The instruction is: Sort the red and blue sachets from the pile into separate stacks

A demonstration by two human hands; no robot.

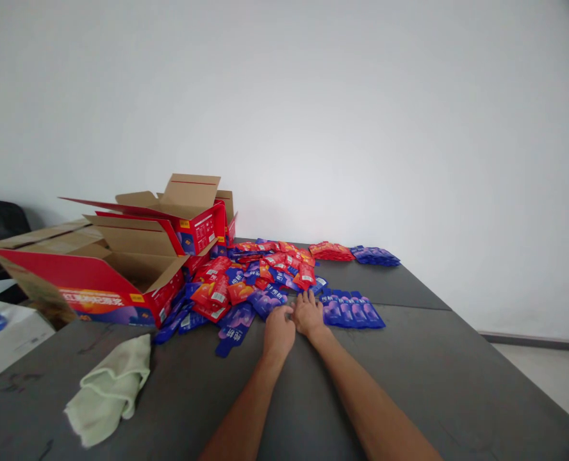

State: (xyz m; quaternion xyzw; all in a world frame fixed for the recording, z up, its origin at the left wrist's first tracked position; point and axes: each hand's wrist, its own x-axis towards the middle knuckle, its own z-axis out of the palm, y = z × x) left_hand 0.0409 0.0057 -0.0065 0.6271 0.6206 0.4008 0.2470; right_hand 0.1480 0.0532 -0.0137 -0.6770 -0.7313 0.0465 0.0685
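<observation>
My left hand (279, 330) is at the near edge of a heap of small pouches, its fingers curled in and its thumb towards the right hand. Just beyond its knuckles is a blue pouch (267, 299); what the fingers hold, if anything, is hidden. Close beside it, my right hand (308, 312) lies low over the table with fingers stretched forward and slightly apart. Immediately to its right, several blue pouches (352, 310) overlap in a neat row. Red pouches (217, 291) and blue ones mix loosely in the heap to the left.
Open red cartons (135, 301) stand at the left, behind a crumpled pale green cloth (111, 387). Farther back on the dark table (409, 378) are a red pouch stack (331, 251) and a blue pouch stack (375, 255). A white wall (361, 128) rises behind.
</observation>
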